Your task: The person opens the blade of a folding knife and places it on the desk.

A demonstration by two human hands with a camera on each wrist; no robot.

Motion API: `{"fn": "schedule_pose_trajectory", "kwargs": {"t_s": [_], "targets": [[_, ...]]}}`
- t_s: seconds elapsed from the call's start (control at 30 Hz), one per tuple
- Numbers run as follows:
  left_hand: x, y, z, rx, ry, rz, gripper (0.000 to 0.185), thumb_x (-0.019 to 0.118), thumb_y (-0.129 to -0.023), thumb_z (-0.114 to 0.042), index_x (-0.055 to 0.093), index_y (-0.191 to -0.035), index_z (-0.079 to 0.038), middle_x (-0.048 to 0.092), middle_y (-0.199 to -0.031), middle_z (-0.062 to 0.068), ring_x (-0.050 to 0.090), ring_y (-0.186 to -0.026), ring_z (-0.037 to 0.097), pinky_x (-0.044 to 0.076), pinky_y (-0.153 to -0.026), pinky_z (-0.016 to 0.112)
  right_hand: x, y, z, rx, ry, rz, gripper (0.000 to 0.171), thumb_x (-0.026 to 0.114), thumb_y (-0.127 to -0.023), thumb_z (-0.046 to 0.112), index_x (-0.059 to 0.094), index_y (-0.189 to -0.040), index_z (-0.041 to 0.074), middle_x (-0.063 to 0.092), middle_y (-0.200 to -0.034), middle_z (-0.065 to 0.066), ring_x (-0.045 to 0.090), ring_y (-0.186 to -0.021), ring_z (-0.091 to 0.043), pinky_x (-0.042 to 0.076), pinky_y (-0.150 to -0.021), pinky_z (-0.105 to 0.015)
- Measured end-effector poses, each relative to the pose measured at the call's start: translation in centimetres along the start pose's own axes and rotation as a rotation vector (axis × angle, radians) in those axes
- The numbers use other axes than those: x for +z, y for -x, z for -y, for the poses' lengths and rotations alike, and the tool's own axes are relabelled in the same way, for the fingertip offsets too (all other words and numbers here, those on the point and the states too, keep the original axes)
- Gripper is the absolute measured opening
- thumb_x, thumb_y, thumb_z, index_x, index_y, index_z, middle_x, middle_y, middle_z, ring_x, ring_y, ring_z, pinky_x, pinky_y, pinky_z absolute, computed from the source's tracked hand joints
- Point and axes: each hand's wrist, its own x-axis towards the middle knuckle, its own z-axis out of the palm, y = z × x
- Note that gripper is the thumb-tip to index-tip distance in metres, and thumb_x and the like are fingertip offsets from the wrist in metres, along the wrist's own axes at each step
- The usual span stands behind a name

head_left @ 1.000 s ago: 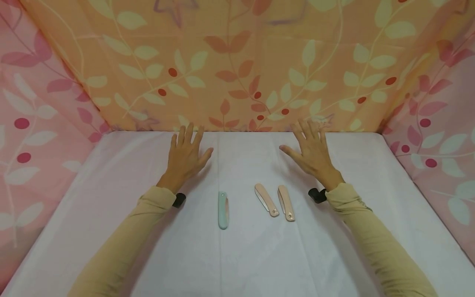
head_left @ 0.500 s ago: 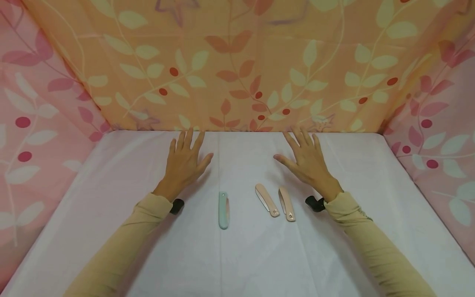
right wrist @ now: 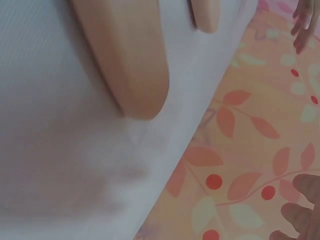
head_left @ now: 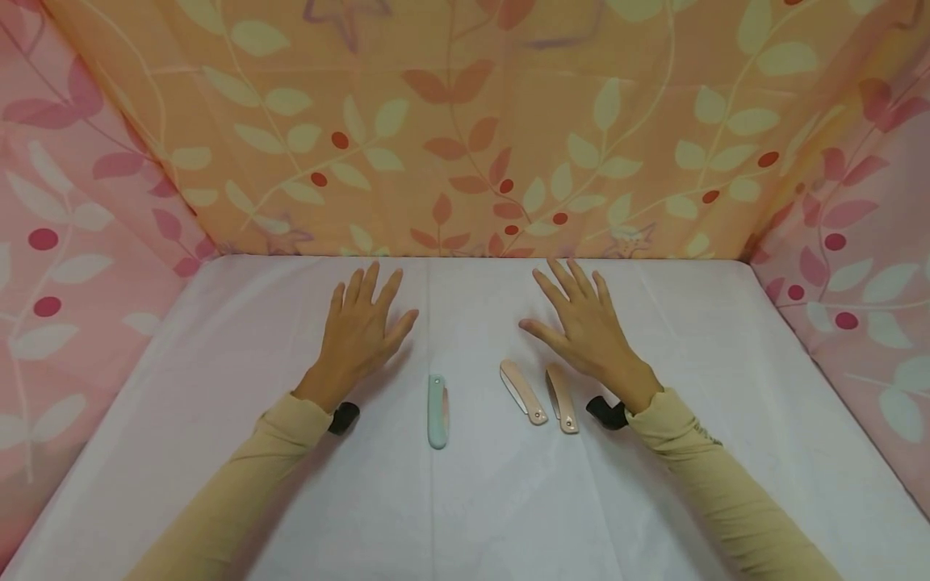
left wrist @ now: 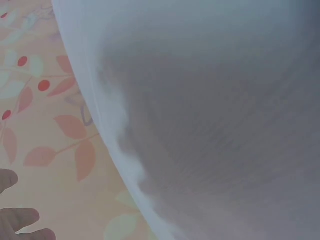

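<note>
On the white-covered bench (head_left: pixel 218 452) lie a green folding knife (head_left: pixel 437 411) and two pink ones (head_left: pixel 522 391) (head_left: pixel 563 398) (all folded), and just beyond them both hands, left (head_left: pixel 359 335) and right (head_left: pixel 587 329), hover with fingers spread, holding nothing.

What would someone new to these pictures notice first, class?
Two open hands, the left hand and the right hand, are spread over the white table with fingers straight. Between and just in front of them lie three folded knives: a green knife in the middle and two pink knives beside the right wrist. Leafy orange and pink cloth walls it in.
</note>
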Motion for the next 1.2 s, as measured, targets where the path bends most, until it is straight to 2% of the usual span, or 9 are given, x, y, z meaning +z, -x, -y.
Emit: {"fn": "schedule_pose_trajectory", "kwargs": {"t_s": [0.53,0.8,1.03,1.2], "targets": [[-0.2,1.9,-0.7,0.026,0.021,-0.003,0.062,0.049,-0.098,-0.05,0.044,-0.149,-0.016,0.039,-0.154,0.022,0.036,-0.141,0.044,0.025,-0.115,0.062,0.1,1.3,1.9,-0.036,-0.04,0.041,0.079,0.058,-0.093,0.057,0.033,-0.155,0.015,0.022,-0.165,-0.01,0.016,-0.153,-0.037,0.011,-0.118,-0.064],[-0.1,2.8,-0.9,0.054,0.055,-0.037,0.061,0.056,-0.096,-0.045,0.048,-0.146,-0.011,0.043,-0.15,0.025,0.042,-0.136,0.045,0.033,-0.111,0.06,0.2,1.8,3.1,-0.063,-0.099,0.056,0.08,0.063,-0.092,0.052,0.033,-0.155,0.013,0.023,-0.165,-0.011,0.016,-0.153,-0.037,0.015,-0.12,-0.06],[-0.3,3.5,-1.2,0.047,0.059,-0.015,0.061,0.059,-0.095,-0.043,0.048,-0.146,-0.011,0.045,-0.148,0.024,0.045,-0.134,0.043,0.038,-0.109,0.057,0.8,2.3,4.0,-0.1,-0.147,0.043,0.079,0.068,-0.09,0.047,0.037,-0.153,0.009,0.031,-0.161,-0.013,0.025,-0.15,-0.038,0.024,-0.118,-0.057],[-0.4,4.1,-1.6,0.048,0.064,0.022,0.06,0.061,-0.095,-0.041,0.048,-0.145,-0.01,0.048,-0.146,0.024,0.049,-0.13,0.042,0.042,-0.105,0.057,0.8,2.7,4.9,-0.098,-0.188,0.074,0.079,0.067,-0.091,0.049,0.038,-0.152,0.009,0.032,-0.161,-0.011,0.025,-0.15,-0.036,0.025,-0.119,-0.054]]}}
